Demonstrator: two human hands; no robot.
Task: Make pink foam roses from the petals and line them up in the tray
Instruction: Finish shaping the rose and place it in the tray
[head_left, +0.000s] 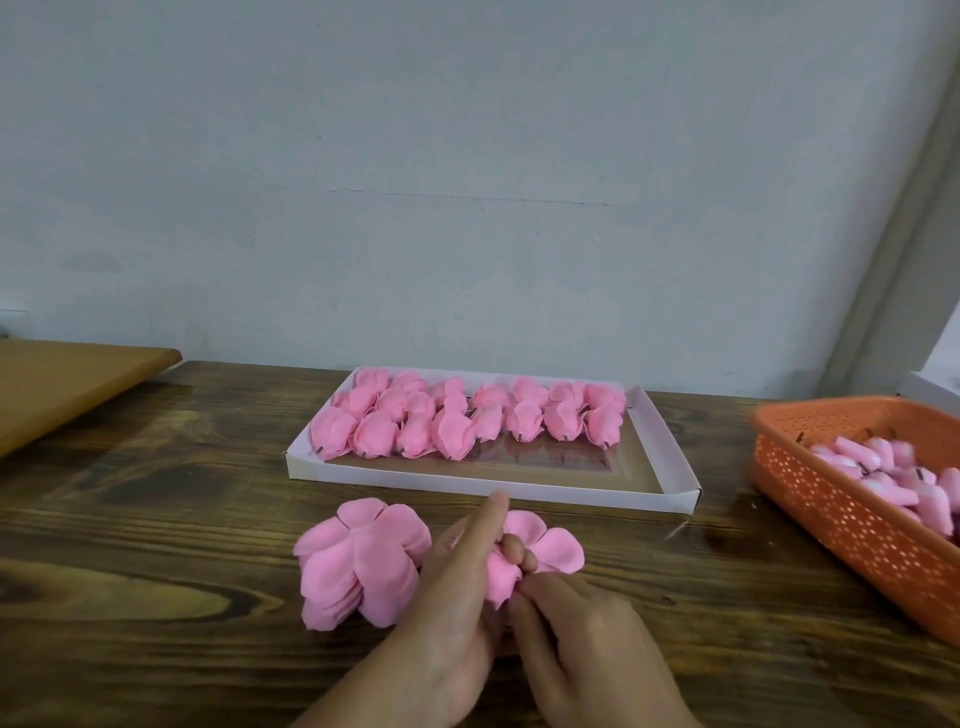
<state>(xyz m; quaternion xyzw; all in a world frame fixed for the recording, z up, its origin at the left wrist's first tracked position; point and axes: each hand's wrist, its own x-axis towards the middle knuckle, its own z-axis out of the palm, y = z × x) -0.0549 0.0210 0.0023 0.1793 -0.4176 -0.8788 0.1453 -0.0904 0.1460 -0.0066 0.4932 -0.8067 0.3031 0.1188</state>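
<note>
Just in front of the tray (670, 501), our left hand (457, 597) and right hand (582, 618) pinched a half-formed rose (524, 551) between curled fingers (519, 552), index finger straight. We judged a loosened pinch could let the springy foam petals unfurl, and a careless left elbow might scatter the petal stack (358, 561) beside it

A dark, strongly grained wooden desk (156, 519) fills the lower view. At 12 o'clock lies a shallow white tray (670, 462), its far half holding rows of pink roses (457, 415). At 3 o'clock sits an orange perforated basket (841, 519), partly out of view. At 9 o'clock a lighter wooden board (67, 384) rests at the desk's edge. Near centre, just left of the hands, lies a stack of pink petals (358, 561).
</note>
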